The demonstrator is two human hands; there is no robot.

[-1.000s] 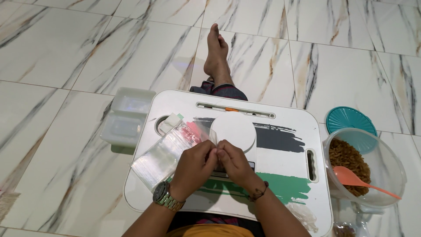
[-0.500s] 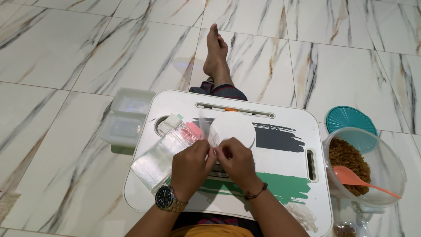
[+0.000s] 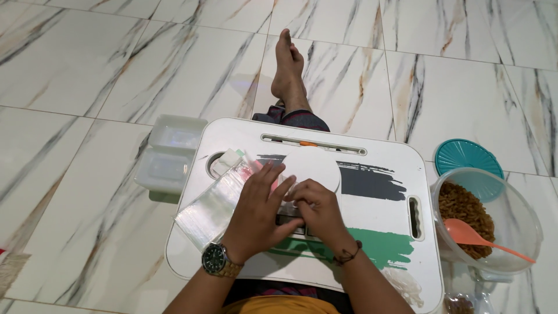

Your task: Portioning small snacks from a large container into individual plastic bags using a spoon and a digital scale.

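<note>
My left hand point(image 3: 258, 218), with a wristwatch on it, lies fingers spread and flat over the near end of a stack of clear plastic bags point(image 3: 206, 209) on a white lap table point(image 3: 378, 154). Right beside it, my right hand point(image 3: 318, 212) is curled, its fingers pinching a small clear plastic bag point(image 3: 288, 207) between the two hands. Just beyond the fingertips sits the round white plate of a small scale point(image 3: 314, 166); the scale's front is hidden under my hands.
Right of the table stands a clear bowl point(image 3: 523, 221) of brown food with an orange spoon point(image 3: 476, 237) in it, and a teal lid point(image 3: 465, 156) behind. Clear plastic containers point(image 3: 168, 157) lie at the table's left. My bare foot point(image 3: 288, 70) stretches out on the marble floor.
My left hand has gone from pinching together with the right to fingers spread flat and reaching forward over the bags. The right hand stays curled in the same spot.
</note>
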